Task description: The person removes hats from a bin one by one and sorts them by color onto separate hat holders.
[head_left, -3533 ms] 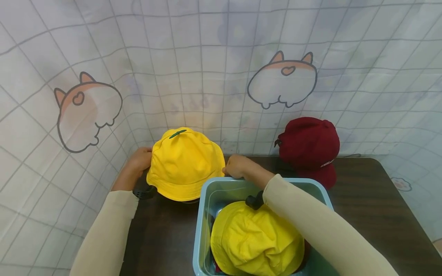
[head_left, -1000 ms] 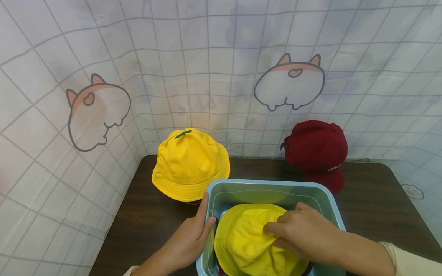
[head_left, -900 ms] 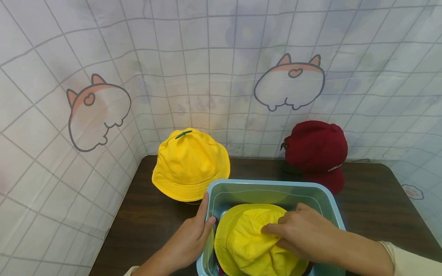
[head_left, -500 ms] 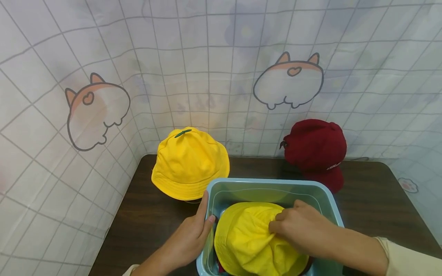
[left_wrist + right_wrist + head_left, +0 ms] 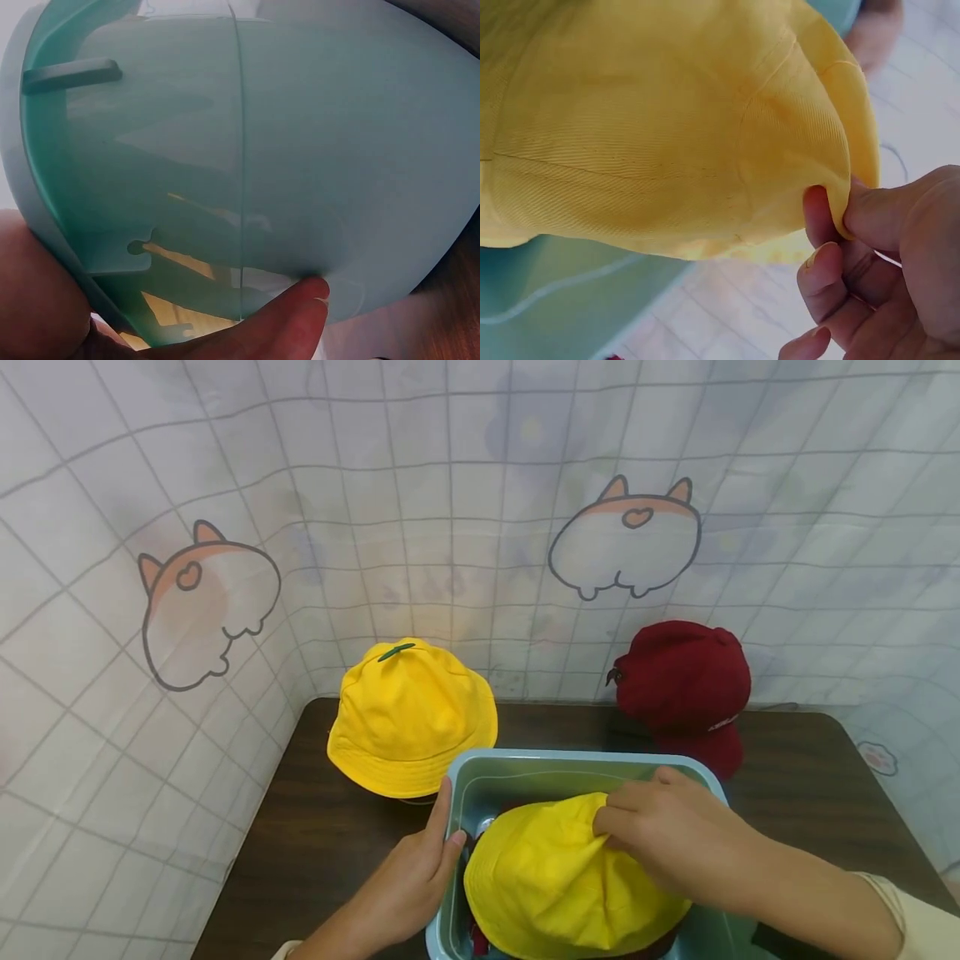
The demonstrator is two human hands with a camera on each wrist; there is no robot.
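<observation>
In the head view, a yellow bucket hat (image 5: 555, 877) is in the light blue plastic bin (image 5: 585, 755), its crown drawn up to a peak. My right hand (image 5: 675, 835) pinches that peak; in the right wrist view, thumb and index finger nip a fold of the hat's cloth (image 5: 645, 135). My left hand (image 5: 408, 877) grips the bin's left rim, thumb over the edge and fingers along the outer wall. The left wrist view has this wall (image 5: 337, 150) close up, a fingertip pressed on it. Something dark red (image 5: 480, 939) peeks from under the hat.
Behind the bin at left, another yellow bucket hat (image 5: 412, 718) with a green sprout sits on the dark wood table (image 5: 300, 827). A dark red cap (image 5: 682, 681) stands behind right. A printed cloth wall (image 5: 450, 527) encloses the back and left.
Both hands have come from the sprout hat on the table to the bin. The right hand has since pinched the hat in the bin and pulled it up; the left has kept its grip.
</observation>
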